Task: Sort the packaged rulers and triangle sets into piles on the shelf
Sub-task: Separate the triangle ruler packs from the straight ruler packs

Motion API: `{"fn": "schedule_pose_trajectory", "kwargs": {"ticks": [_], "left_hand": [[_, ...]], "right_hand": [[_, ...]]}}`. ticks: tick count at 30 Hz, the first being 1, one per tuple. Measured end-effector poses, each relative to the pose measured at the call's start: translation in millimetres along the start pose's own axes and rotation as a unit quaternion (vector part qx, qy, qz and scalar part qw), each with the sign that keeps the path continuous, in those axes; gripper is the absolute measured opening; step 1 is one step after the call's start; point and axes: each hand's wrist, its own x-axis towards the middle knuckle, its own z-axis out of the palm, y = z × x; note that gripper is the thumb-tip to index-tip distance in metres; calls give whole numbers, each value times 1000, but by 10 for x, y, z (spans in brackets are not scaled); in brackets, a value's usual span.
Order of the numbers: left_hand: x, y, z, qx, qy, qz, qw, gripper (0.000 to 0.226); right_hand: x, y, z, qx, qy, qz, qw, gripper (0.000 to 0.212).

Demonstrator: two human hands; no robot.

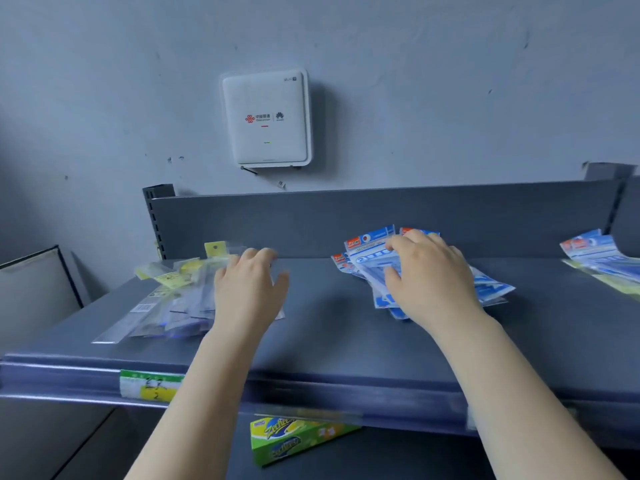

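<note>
On the grey shelf [322, 320] lie two piles. At the left is a pile of clear ruler packs with yellow header cards [169, 296]; my left hand [247, 289] rests flat on its right side, fingers spread. At the centre right is a fanned pile of blue-and-white triangle set packs [370, 258]; my right hand [429, 275] lies on top of it, fingers curled over the packs and thumb pressed against them. Whether either hand actually grips a pack cannot be told.
A third heap of blue and yellow packs [602, 261] lies at the far right of the shelf. A white router box [266, 119] hangs on the wall above. A green and yellow box [294, 439] sits on the lower shelf. A price label [150, 384] is on the shelf's front rail.
</note>
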Motion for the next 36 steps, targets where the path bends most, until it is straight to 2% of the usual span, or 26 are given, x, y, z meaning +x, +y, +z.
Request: {"fn": "schedule_pose_trajectory", "kwargs": {"ticks": [5, 7, 11, 18, 21, 23, 28, 36], "left_hand": [[-216, 1099, 69, 17, 8, 104, 994, 37], [-299, 1324, 109, 23, 24, 156, 987, 37], [-504, 2067, 264, 42, -13, 188, 981, 34], [-849, 3217, 414, 36, -1, 248, 968, 31], [-965, 3597, 537, 36, -13, 255, 966, 32], [-1053, 3817, 588, 7, -47, 260, 965, 36], [-1070, 4205, 783, -4, -76, 247, 966, 40], [-1011, 4378, 1021, -17, -124, 203, 971, 34]], "right_hand": [[-151, 671, -157, -39, 4, -8, 999, 28], [-213, 790, -159, -51, -4, -25, 998, 29], [-425, 1498, -346, -72, -24, -40, 996, 32], [-696, 2593, -556, -82, -43, -5, 996, 37], [-781, 3007, -651, -75, -48, 16, 996, 38], [-793, 3267, -701, -67, -52, 33, 996, 36], [-588, 3736, -655, 4, -89, 91, 992, 33], [-374, 4006, -307, 30, -154, 208, 965, 57]]}}
